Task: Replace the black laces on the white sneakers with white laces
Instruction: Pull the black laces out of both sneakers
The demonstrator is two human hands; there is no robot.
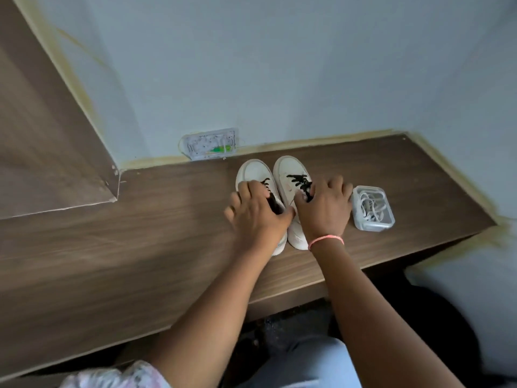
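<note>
Two white sneakers stand side by side on the wooden desk (140, 247), toes toward the wall. The left sneaker (255, 170) and the right sneaker (291, 168) both carry black laces (300, 181). My left hand (258, 217) lies over the left sneaker's opening with its fingers curled round the shoe's top. My right hand (324, 208) covers the rear half of the right sneaker, thumb at the black laces. To the right, a small clear plastic box (373, 208) holds coiled white laces (369, 207).
An open electrical wall box (209, 144) with wires sits in the wall just behind the sneakers. A wooden panel (50, 135) rises at the left. The desk's front edge runs diagonally close to my body, and the wall corner closes the right end.
</note>
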